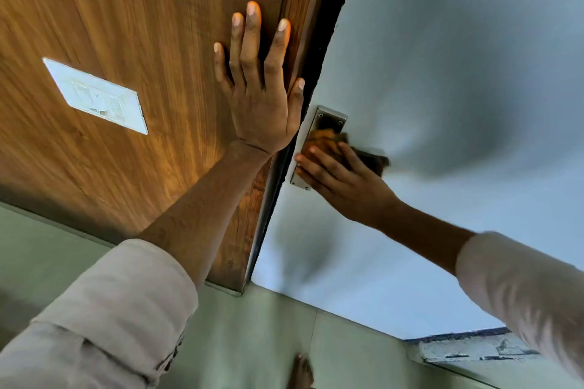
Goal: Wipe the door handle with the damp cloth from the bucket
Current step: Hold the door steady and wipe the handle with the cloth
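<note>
1. A bare foot (302, 371) shows at the bottom edge of the frame, standing on pale green floor (252, 341); most of it is cut off
2. Two rolled-up pale sleeves fill the lower corners: the left sleeve (104, 319) at lower left, the right sleeve (524, 290) at lower right, blurred and running out of frame
3. The left hand (262, 104) lies flat, palm against the brown wooden panel (132, 25) in the upper left half of the frame, forearm stretched straight; its fingers are spread apart and extended, holding nothing, the thumb lying along the dark gap at the panel's edge
4. The right hand (341, 180) reaches in from the lower right with the arm nearly straight; its fingers are pressed around a brownish cloth (331, 139), holding it against the door handle (319, 136) in the middle of the frame
5. Only the metal back plate of the handle, with its screws, shows clearly; the lever itself is hidden under cloth and fingers, and a darker part of the cloth trails blurred to the right
6. The handle sits on a pale grey door (458, 57) filling the upper right
7. A white switch plate (94, 95) is on the wooden panel at mid left, its details too blurred to read
</note>
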